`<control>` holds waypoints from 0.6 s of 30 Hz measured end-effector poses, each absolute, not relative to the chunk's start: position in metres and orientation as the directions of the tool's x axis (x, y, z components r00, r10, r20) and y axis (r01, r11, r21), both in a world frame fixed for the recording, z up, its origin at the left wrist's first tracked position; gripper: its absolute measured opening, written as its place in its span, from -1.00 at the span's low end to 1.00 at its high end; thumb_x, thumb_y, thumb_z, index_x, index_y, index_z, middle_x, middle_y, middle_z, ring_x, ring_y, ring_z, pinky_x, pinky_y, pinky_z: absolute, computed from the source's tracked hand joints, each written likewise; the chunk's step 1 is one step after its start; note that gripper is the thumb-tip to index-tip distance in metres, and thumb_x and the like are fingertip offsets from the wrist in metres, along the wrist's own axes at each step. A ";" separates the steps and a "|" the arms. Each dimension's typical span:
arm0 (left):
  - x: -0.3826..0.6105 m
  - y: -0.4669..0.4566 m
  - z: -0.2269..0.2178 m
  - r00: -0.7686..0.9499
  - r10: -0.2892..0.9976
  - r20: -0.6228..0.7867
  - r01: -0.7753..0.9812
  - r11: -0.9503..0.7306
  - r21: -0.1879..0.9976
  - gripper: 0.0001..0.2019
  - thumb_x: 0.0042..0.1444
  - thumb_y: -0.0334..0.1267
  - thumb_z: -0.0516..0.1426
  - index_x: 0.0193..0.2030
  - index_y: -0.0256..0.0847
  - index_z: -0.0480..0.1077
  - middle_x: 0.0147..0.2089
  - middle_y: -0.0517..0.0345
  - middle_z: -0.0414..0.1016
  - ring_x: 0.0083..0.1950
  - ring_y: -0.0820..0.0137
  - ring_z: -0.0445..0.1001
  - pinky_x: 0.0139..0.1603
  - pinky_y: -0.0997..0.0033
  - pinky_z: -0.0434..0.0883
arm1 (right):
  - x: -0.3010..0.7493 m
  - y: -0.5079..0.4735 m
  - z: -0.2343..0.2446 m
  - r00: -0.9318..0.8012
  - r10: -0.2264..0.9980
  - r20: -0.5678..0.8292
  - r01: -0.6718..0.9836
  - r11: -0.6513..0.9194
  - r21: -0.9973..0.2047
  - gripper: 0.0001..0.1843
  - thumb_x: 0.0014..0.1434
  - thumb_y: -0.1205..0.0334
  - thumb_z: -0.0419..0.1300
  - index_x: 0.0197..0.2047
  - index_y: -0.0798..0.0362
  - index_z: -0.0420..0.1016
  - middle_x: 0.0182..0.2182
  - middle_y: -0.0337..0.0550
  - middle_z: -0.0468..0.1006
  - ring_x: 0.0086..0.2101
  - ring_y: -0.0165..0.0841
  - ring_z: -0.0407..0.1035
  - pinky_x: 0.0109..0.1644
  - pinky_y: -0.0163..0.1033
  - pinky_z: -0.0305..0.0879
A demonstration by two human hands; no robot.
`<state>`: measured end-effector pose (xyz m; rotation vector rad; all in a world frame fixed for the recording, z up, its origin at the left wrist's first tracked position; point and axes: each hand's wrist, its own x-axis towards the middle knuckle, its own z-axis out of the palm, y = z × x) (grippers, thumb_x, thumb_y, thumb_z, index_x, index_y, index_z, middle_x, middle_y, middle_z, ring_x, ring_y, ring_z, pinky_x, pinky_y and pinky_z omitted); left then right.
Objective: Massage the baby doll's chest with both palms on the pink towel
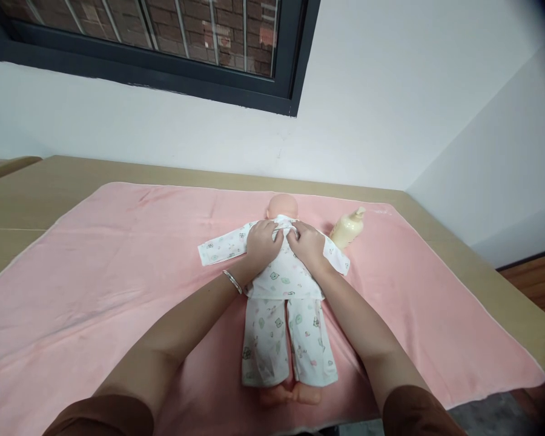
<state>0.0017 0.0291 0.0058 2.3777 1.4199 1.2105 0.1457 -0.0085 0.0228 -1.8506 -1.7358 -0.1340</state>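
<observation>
Pink cloth [154, 242] spreads left of the doll [284, 287] and on beneath it. One sleeve [224, 247] of the printed top [281, 266] sticks out to the doll's left side, flat. Next, the left hand [262, 247] (w/ a silvery bangle [232, 282] at the wrist) rests on the doll's upper body, fingers bent; can't tell if fabric is pinched or just pressed. The doll lies stretched out mid-cloth, head away from the person, no facial features showing, so prob. face-down. Progress: top on, matching trousers [266, 339] on, feet [306, 394] bare; the handling near the collar looks unfinished, w/ both hands in contact. Right hand [309, 245] mirrors the left across the doll's collar area, fingers likewise curled, grip unclear too. Other sleeve [337, 257] slants past it. Pump bottle [349, 227] lies right of the doll, just beyond that sleeve, in neither hand.
</observation>
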 end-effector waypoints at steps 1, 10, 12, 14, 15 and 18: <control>0.002 0.030 0.006 0.259 0.786 0.562 0.681 -0.561 0.471 -0.72 0.27 -0.22 0.01 0.00 -0.19 0.48 0.05 -0.06 0.56 0.16 0.16 0.45 0.25 0.10 0.34 | 0.148 -0.006 0.023 0.111 0.884 0.453 0.937 0.058 -0.343 -0.57 0.29 0.20 0.00 0.15 0.02 0.51 0.13 -0.07 0.55 0.12 -0.21 0.41 0.19 -0.18 0.27; 0.002 0.043 0.000 0.336 0.743 0.579 0.618 -0.638 0.460 -0.67 0.26 -0.27 0.01 0.07 -0.12 0.50 0.15 0.04 0.54 0.20 0.22 0.45 0.33 0.07 0.29 | 0.159 0.005 0.015 -0.044 0.868 0.495 0.911 0.238 -0.337 -0.52 0.24 0.32 0.00 0.17 0.08 0.50 0.18 -0.08 0.50 0.20 -0.27 0.34 0.32 -0.18 0.16; 0.001 0.043 -0.002 0.302 0.700 0.648 0.599 -0.668 0.443 -0.72 0.24 -0.27 0.03 -0.05 -0.13 0.54 0.00 0.03 0.59 0.10 0.23 0.50 0.21 0.13 0.40 | 0.156 0.002 0.012 0.035 0.835 0.549 0.916 0.193 -0.352 -0.59 0.24 0.28 0.03 0.05 0.04 0.58 0.07 -0.11 0.59 0.09 -0.28 0.45 0.21 -0.23 0.26; 0.001 0.041 -0.004 0.262 0.657 0.707 0.608 -0.681 0.408 -0.78 0.23 -0.27 0.05 -0.18 -0.16 0.54 -0.15 0.01 0.60 -0.01 0.22 0.52 0.08 0.16 0.45 | 0.152 -0.002 0.011 0.108 0.799 0.592 0.924 0.139 -0.356 -0.66 0.23 0.24 0.05 -0.07 0.02 0.63 -0.04 -0.12 0.65 -0.02 -0.26 0.51 0.07 -0.26 0.33; 0.001 0.040 -0.004 0.246 0.641 0.727 0.624 -0.679 0.388 -0.80 0.22 -0.26 0.06 -0.24 -0.17 0.53 -0.21 0.00 0.59 -0.05 0.21 0.52 0.03 0.17 0.46 | 0.151 -0.003 0.010 0.128 0.786 0.605 0.928 0.120 -0.353 -0.68 0.23 0.23 0.06 -0.12 0.01 0.64 -0.10 -0.12 0.67 -0.08 -0.26 0.53 0.01 -0.27 0.33; 0.002 0.036 -0.004 0.219 0.630 0.745 0.681 -0.646 0.346 -0.82 0.21 -0.25 0.07 -0.33 -0.19 0.48 -0.29 -0.01 0.55 -0.14 0.19 0.52 -0.06 0.17 0.45 | 0.147 -0.007 0.012 0.163 0.777 0.608 0.931 0.082 -0.355 -0.72 0.23 0.22 0.07 -0.22 0.01 0.63 -0.23 -0.14 0.69 -0.20 -0.28 0.54 -0.12 -0.29 0.29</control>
